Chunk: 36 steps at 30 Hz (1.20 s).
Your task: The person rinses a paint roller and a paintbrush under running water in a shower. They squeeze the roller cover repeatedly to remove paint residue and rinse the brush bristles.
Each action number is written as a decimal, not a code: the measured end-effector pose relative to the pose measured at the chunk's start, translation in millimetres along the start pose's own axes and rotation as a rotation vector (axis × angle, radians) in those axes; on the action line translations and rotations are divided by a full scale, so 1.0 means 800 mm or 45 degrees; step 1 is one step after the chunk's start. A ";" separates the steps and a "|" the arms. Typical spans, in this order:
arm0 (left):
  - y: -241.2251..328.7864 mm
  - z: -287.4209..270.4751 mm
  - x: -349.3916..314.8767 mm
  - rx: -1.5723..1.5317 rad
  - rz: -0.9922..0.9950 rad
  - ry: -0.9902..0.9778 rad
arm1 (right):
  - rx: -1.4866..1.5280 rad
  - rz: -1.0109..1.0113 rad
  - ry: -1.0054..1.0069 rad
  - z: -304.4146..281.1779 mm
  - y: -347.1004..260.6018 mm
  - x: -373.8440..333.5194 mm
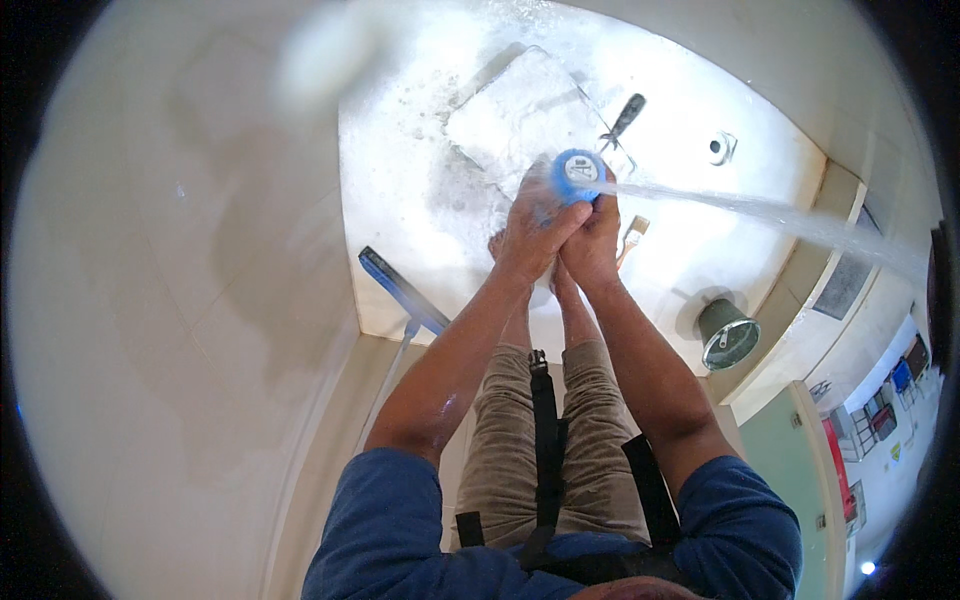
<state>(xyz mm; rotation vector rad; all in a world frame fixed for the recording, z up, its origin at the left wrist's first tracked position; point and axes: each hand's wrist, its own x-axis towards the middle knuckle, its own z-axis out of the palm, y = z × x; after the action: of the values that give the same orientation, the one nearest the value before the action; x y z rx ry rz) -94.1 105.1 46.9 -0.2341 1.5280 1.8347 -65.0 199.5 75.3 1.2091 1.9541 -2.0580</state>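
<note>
In front of me, above the wet white floor (660, 270), both my hands hold a round blue object (578, 174) with a pale disc on its top. Its kind is not clear. My left hand (535, 228) is closed against its left side, and my right hand (592, 243) wraps its right and near side. A stream of water (750, 205) runs between this object and the right edge of view. Beyond my hands lies a wet, whitish rectangular panel (525, 110). A black-handled tool (627, 115) rests at the panel's right edge. Right of my hands lies a paintbrush (634, 234).
A blue-headed squeegee (405, 290) with a long pole leans at the left. To the right stands a green bucket (728, 335); farther up is a round floor fitting (719, 148). Walls enclose the left and far sides. A greenish door panel (790, 465) is at lower right.
</note>
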 end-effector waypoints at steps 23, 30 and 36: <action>0.003 -0.013 0.045 -0.725 -0.100 0.487 | -0.643 0.081 -0.279 -0.058 0.080 -0.001; 0.015 -0.010 0.059 -0.445 -0.270 0.140 | 0.000 0.378 -0.583 -0.082 0.107 -0.011; -0.023 0.018 0.038 -0.652 -0.512 -0.019 | 0.692 0.856 -0.685 -0.093 0.086 -0.012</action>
<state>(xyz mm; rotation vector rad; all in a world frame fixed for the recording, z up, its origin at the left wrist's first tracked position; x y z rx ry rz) -100.3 131.2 19.9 -0.7109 0.8900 1.8495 14.8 246.3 32.5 1.0123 0.6525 -2.2257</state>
